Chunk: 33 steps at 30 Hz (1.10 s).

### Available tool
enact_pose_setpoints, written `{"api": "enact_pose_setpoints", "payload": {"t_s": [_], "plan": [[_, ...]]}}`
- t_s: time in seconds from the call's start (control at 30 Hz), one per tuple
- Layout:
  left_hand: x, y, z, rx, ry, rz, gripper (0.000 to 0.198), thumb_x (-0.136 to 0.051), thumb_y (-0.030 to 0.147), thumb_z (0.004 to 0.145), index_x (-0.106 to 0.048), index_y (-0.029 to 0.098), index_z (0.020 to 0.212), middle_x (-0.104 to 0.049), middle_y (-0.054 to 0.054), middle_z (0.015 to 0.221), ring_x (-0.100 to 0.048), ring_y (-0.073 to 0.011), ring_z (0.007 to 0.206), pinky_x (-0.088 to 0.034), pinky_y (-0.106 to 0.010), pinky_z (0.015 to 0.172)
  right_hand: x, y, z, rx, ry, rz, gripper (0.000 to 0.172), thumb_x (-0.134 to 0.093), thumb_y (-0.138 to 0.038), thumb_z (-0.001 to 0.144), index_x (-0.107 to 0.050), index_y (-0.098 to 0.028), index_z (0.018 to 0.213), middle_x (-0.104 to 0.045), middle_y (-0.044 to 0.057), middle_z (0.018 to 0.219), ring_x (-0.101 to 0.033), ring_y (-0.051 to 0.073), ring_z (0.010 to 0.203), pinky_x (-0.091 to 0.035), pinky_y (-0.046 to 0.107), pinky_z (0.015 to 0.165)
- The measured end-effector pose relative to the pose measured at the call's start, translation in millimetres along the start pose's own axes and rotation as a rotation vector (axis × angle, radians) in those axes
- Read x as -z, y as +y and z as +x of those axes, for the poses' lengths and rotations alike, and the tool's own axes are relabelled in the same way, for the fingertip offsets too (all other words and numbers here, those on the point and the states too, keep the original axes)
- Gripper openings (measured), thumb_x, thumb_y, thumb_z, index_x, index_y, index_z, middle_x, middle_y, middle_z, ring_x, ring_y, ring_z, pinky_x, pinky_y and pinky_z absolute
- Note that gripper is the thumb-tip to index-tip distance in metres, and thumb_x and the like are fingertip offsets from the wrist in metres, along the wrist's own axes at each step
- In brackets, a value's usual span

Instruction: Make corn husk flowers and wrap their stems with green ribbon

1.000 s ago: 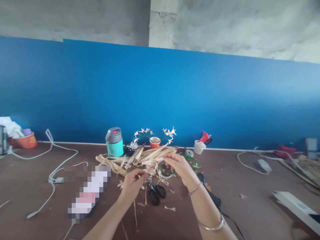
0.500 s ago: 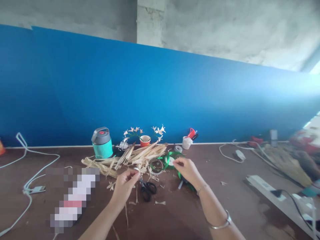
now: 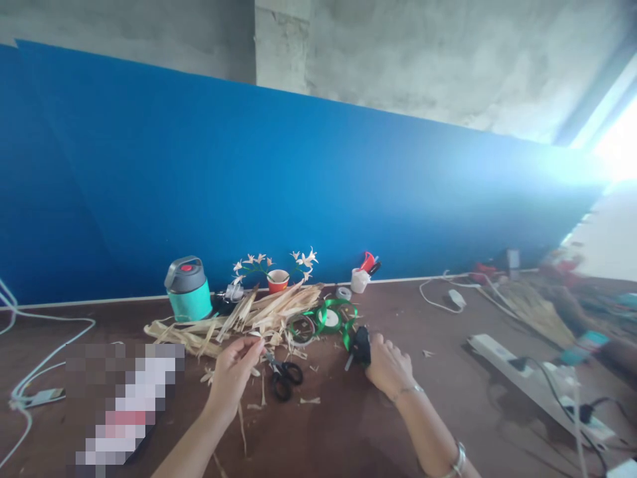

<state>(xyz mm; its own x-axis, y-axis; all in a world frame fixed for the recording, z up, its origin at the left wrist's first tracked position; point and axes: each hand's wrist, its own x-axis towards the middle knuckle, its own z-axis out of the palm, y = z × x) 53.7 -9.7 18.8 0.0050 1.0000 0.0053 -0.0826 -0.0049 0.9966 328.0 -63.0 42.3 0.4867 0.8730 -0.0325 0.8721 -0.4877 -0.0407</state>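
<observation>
You're in what looks like a craft workshop: your brown counter (image 3: 343, 445) carries scissors (image 3: 277, 366), pale dry strips (image 3: 293, 300), green ribbon (image 3: 347, 337) and a power strip (image 3: 490, 346), before a blue partition (image 3: 223, 179) and bare concrete wall (image 3: 423, 60).

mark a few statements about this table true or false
1. The scissors lie on the table. True.
2. The right hand holds the scissors. False: it is at the black tool.
3. Flowers lean out both sides of the orange cup. True.
4. The flask stands right of the orange cup. False: it stands left.
5. The left hand has thumb and forefinger pinched together. True.
6. The ribbon is red. False: it is green.
</observation>
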Motion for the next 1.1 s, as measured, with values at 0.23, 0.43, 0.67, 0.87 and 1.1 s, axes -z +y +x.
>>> {"api": "enact_pose_setpoints", "payload": {"t_s": [0.23, 0.43, 0.67, 0.87, 1.1], "plan": [[6.6, 3.0, 5.8, -0.034, 0.085, -0.152, 0.036, -0.073, 0.041, 0.062, -0.062, 0.012, 0.080, -0.068, -0.005, 0.067, -0.058, -0.0132, 0.062, -0.040, -0.017, 0.047, -13.1, -2.3, 0.4, 0.010, 0.038, -0.028, 0.028, -0.053, -0.014, 0.073, -0.051, -0.008, 0.101, -0.060, 0.020, 0.102, -0.060, 0.031, 0.098, -0.040, 0.039, 0.079], [3.8, 6.4, 6.1, 0.018, 0.033, -0.286, 0.036, -0.076, 0.038, 0.059, -0.061, 0.012, 0.078, -0.064, -0.001, 0.061, -0.057, -0.0112, 0.054, -0.040, -0.016, 0.039, -10.8, 2.4, 6.3, 0.005, 0.168, 0.071, 0.021, -0.048, -0.025, 0.081, -0.050, -0.012, 0.098, -0.059, 0.016, 0.096, -0.062, 0.031, 0.090, -0.041, 0.035, 0.067], [0.7, 0.9, 5.7, 0.109, 0.008, -0.367, 0.037, -0.079, 0.033, 0.055, -0.066, 0.011, 0.082, -0.068, -0.003, 0.064, -0.062, -0.0107, 0.058, -0.052, -0.020, 0.058, -5.5, 1.4, 13.7, 0.140, 0.370, 0.246, 0.016, -0.049, -0.018, 0.075, -0.051, -0.018, 0.090, -0.060, 0.009, 0.089, -0.060, 0.022, 0.076, -0.037, 0.027, 0.059], [-0.2, -0.1, 5.1, 0.091, 0.000, -0.334, 0.031, -0.079, 0.034, 0.056, -0.067, 0.012, 0.074, -0.068, -0.002, 0.063, -0.062, -0.0114, 0.057, -0.052, -0.022, 0.059, -5.4, -23.2, 4.9, 0.526, 0.483, 0.625, 0.017, -0.052, -0.014, 0.071, -0.054, -0.019, 0.087, -0.060, 0.006, 0.084, -0.058, 0.019, 0.075, -0.042, 0.026, 0.066], [-4.6, 1.2, 1.0, 0.058, -0.028, -0.236, 0.031, -0.076, 0.039, 0.058, -0.065, 0.012, 0.069, -0.065, -0.001, 0.058, -0.060, -0.0127, 0.056, -0.051, -0.024, 0.058, 0.0, -76.9, -31.7, 0.863, 0.287, 0.744, 0.008, -0.053, -0.012, 0.074, -0.052, -0.020, 0.071, -0.051, 0.000, 0.074, -0.052, 0.013, 0.064, -0.040, 0.021, 0.059]]}}
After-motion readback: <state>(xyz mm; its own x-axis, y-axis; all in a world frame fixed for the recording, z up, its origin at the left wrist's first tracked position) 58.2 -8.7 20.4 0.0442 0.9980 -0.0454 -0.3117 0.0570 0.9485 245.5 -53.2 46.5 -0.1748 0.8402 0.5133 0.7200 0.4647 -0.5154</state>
